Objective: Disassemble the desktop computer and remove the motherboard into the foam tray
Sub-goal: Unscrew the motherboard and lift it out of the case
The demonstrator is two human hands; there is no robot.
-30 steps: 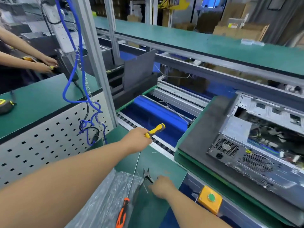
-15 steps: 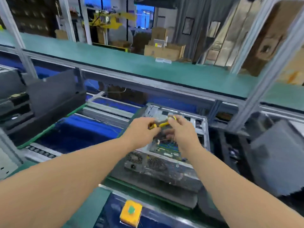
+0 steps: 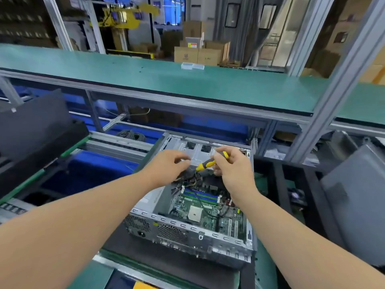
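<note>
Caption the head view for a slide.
Right hand grips a yellow-handled screwdriver above the open computer case; left hand reaches among the cables.

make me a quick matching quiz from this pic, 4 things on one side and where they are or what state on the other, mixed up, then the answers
Things:
1. screwdriver
2. motherboard
3. left hand
4. clear plastic boxes

Places or states:
A. on the green upper shelf
B. held in the right hand
C. inside the open computer case
D. fingers curled, reaching down at the cables in the case

Pairs: 1-B, 2-C, 3-D, 4-A
</note>
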